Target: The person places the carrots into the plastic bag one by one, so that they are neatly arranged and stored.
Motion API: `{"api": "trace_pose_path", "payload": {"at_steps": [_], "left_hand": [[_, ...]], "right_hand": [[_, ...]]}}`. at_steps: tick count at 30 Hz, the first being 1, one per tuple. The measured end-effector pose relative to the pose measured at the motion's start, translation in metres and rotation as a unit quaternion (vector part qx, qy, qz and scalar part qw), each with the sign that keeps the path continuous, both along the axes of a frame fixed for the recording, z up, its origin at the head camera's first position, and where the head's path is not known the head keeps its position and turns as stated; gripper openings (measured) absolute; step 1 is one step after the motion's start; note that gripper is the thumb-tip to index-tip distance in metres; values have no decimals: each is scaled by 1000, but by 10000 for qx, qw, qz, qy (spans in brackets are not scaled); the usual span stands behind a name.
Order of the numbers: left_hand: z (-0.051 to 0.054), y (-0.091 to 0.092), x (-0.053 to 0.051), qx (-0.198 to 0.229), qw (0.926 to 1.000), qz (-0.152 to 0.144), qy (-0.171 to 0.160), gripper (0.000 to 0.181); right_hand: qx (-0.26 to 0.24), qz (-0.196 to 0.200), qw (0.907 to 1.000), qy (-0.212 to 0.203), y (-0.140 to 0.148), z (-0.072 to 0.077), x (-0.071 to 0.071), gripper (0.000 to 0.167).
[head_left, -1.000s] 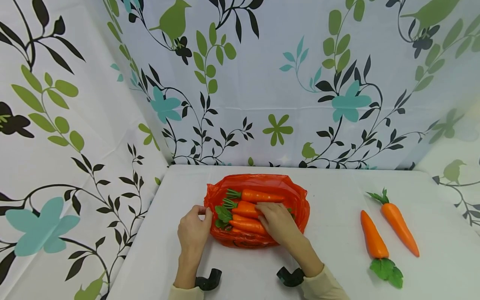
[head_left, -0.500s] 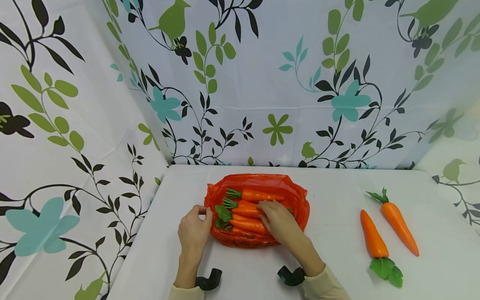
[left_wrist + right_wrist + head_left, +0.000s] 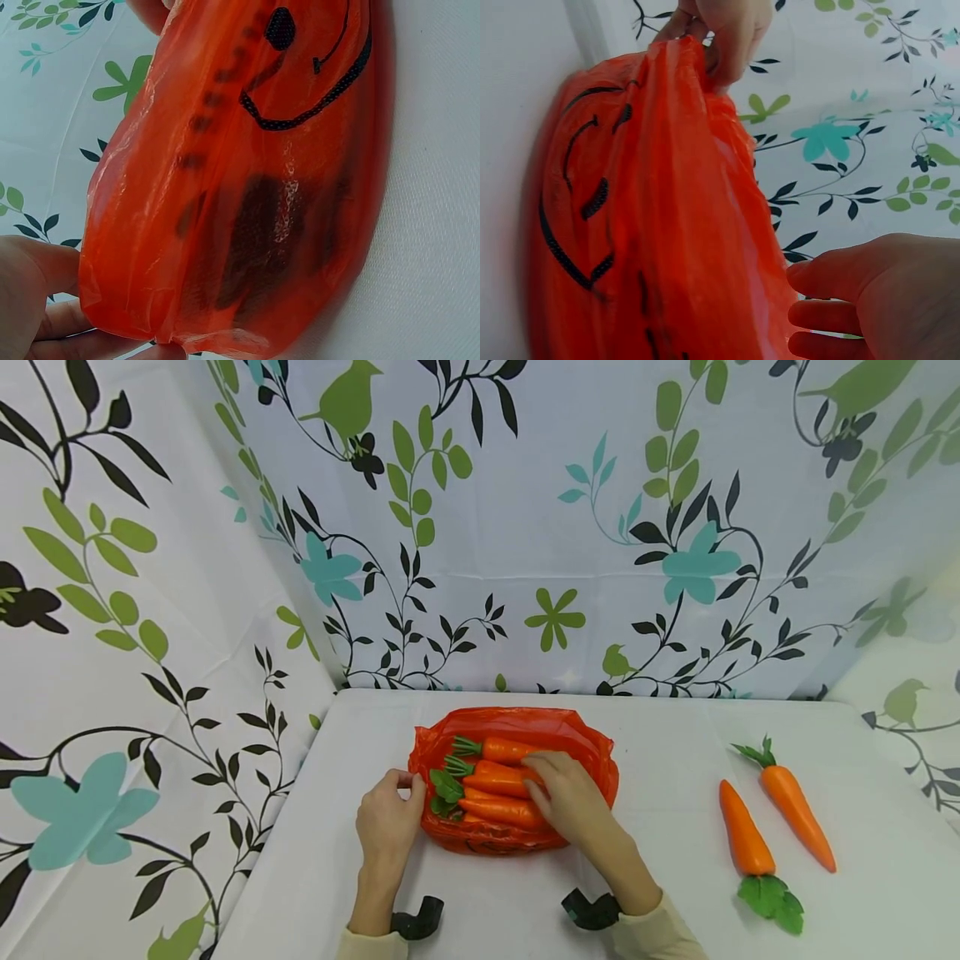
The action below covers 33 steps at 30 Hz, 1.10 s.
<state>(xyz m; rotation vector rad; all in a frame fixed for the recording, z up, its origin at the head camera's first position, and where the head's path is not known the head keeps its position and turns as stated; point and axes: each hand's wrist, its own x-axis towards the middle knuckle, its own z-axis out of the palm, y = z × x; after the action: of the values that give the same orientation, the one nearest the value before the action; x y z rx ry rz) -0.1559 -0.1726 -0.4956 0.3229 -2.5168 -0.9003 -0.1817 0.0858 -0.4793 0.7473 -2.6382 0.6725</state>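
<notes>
Carrots point(image 3: 747, 837) lie loose, well right of the red bag point(image 3: 517, 721).

Red bag point(image 3: 491, 838), black print point(image 3: 289, 124), perhaps a face; orange, green-topped carrots point(image 3: 501, 812); white table point(image 3: 663, 777)

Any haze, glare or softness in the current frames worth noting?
Head: pale haze washes out the white leaf-patterned cloth near the right edge; left wrist: small glints on the translucent red plastic bag, picture dimmer than the head view; right wrist: also dim, bag somewhat soft.
</notes>
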Motion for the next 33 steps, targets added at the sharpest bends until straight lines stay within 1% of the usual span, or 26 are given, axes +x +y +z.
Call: {"api": "trace_pose_path", "payload": {"at_steps": [7, 12, 15, 20, 25, 33], "left_hand": [[1, 0, 1, -22, 10000, 18, 73, 20], [1, -1, 1, -11, 10000, 0, 61, 20], [1, -1, 1, 2, 10000, 1, 51, 20], [0, -1, 1, -5, 10000, 8, 85, 19], [0, -2, 2, -20, 9999, -4, 110, 19], [2, -1, 1, -34, 9999, -23, 102, 19]], "right_hand": [[-4, -154, 9998, 93, 8, 9, 1, 36], [-205, -326, 9992, 71, 14, 14, 4, 37], [-297, -368, 9988, 137, 18, 16, 5, 37], [-330, -388, 9980, 375, 26, 15, 4, 38], [-314, -480, 9976, 392, 35, 13, 5, 40], [-481, -656, 9960, 383, 49, 17, 9, 40]]}}
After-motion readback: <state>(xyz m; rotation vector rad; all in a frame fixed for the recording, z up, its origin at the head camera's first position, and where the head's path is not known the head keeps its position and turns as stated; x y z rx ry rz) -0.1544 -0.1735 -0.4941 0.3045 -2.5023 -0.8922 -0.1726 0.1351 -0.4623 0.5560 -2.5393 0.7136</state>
